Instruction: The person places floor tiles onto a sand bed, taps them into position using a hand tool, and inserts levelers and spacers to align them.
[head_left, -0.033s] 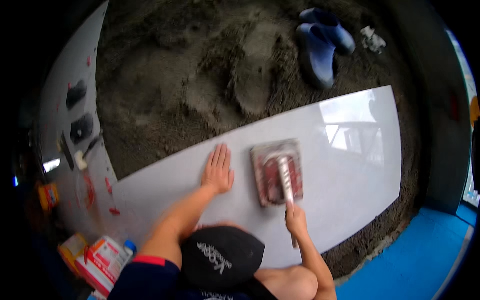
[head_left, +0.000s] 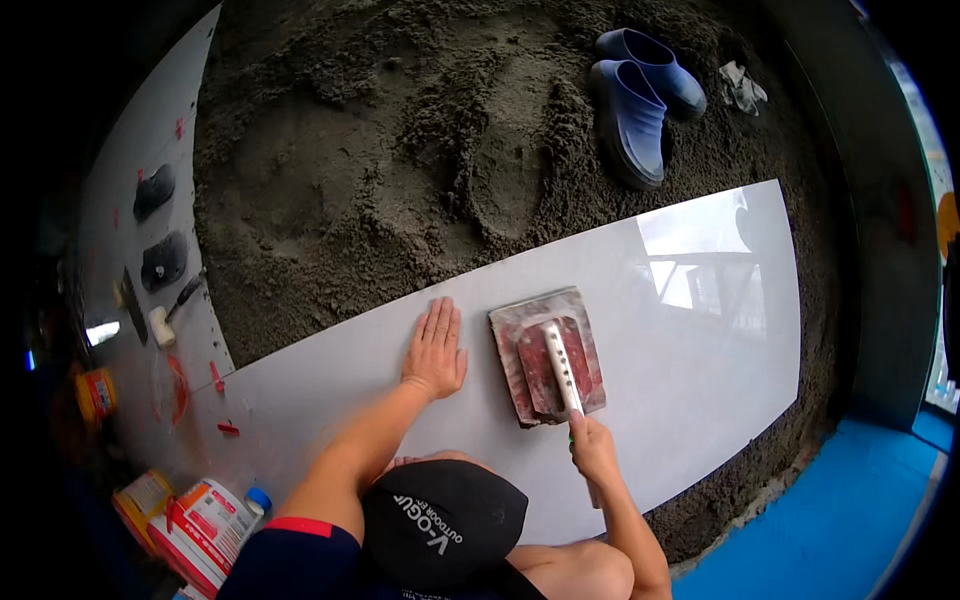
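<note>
A large, glossy light-grey tile [head_left: 690, 370] spans the middle, bedded against rough dark mortar. My left hand [head_left: 436, 350] lies flat on the tile near its far edge, fingers stretched out and side by side. In my right hand [head_left: 595, 450] is the metal handle of a tile tamper [head_left: 545, 375]. Its square, reddish, mortar-smeared plate is over the tile, to the right of my left hand. Whether the plate touches the tile I cannot tell.
Blue boots [head_left: 640, 120] stand on uneven mortar [head_left: 330, 190] beyond the tile. Left, laid tiles hold dark shoes [head_left: 163, 260], a white-headed mallet [head_left: 162, 326] and red clips [head_left: 228, 429]. Packages [head_left: 205, 530] stand lower left. Blue flooring [head_left: 820, 500] lies lower right beside a dark wall.
The tamper has shifted slightly left and its plate has turned a little. My left hand keeps its place on the tile. The whole view has dropped slightly and looks sharper.
</note>
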